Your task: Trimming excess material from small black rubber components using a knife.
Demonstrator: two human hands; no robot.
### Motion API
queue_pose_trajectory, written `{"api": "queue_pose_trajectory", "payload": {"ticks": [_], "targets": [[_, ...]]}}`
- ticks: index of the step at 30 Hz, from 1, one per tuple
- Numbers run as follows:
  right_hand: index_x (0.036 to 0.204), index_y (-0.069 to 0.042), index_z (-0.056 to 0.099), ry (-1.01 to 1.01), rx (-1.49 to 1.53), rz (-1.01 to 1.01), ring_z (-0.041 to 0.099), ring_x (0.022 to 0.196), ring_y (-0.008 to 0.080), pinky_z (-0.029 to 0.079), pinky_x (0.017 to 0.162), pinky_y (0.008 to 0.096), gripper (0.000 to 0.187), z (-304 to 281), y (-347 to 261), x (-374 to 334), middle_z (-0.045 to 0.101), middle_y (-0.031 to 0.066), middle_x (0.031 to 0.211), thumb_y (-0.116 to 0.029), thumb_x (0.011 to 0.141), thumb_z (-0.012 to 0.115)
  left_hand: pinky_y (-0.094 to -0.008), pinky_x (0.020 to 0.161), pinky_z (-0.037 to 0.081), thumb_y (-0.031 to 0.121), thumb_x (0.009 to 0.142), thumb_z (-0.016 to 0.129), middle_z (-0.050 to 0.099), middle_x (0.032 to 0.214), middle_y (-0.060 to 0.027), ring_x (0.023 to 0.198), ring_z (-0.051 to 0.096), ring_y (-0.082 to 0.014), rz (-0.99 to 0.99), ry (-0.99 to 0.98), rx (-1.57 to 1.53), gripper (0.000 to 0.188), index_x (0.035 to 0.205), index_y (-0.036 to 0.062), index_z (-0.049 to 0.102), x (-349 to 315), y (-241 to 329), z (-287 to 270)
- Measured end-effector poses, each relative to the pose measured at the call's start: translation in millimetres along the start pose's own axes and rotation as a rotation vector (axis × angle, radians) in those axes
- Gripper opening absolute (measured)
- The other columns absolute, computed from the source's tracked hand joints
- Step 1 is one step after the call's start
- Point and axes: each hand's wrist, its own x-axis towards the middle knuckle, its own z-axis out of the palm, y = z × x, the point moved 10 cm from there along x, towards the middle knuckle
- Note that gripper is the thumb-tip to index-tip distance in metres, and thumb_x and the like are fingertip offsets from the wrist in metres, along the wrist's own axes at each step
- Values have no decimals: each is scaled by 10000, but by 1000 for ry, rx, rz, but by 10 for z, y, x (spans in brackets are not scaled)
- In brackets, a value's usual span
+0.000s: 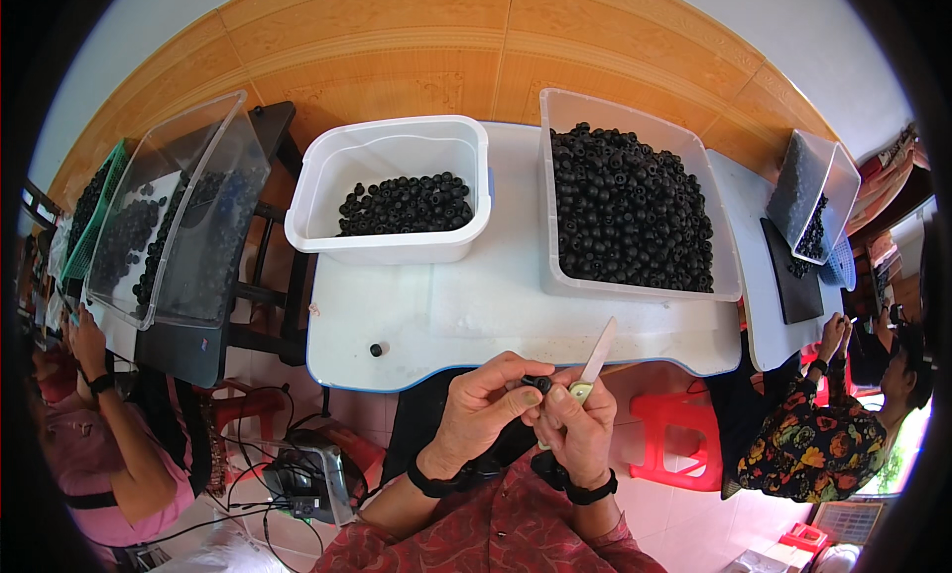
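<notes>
Just past the table's near edge, both my hands are together in front of my chest. My left hand [483, 406] pinches a small black round part [538, 384] between thumb and fingertips. In my right hand [583, 424] is a small knife [599, 351] with a pale green handle; its blade points up and away from me. The right thumb lies along the handle, close beside the black part. A single similar black piece [377, 350] rests on the white table [466, 315] to the left.
A white tub [461, 244] holding some black parts stands at the back left of the table. To its right, a clear plastic bin [643, 291] is heaped with them. Other people sit at both sides, near more bins [223, 276]. A red stool [676, 436] stands at right.
</notes>
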Motion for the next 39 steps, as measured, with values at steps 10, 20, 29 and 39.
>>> {"api": "queue_pose_trajectory", "payload": {"ticks": [10,20,29,39], "targets": [[951,-1,521,0,45,30,372,404,57,300,370,208,99,11,37,15,464,8,588,-98,972,522,-210,614,463,67,926,611,586,812,-20,687,568,-69,-82,-24,-131,237,1146,-17,629,5,-120,-18],[946,-10,516,18,-34,22,386,408,53,313,378,209,144,33,14,42,488,22,599,-147,973,554,-204,617,467,79,928,613,602,804,-18,678,561,-61,-84,10,-72,233,1141,-14,630,12,-119,-47],[965,3,525,-1,-26,33,393,402,54,322,378,214,110,48,16,46,479,7,579,-104,965,554,-220,633,483,78,933,600,607,808,-38,684,565,-89,-182,-3,-339,252,1160,-32,609,-5,-227,-47],[1015,8,526,-16,-11,31,389,399,56,319,378,215,88,55,25,46,475,6,567,-66,967,522,-226,558,410,115,939,599,611,791,-38,653,529,-82,-218,43,-423,275,1168,-37,598,1,-281,-74]]}}
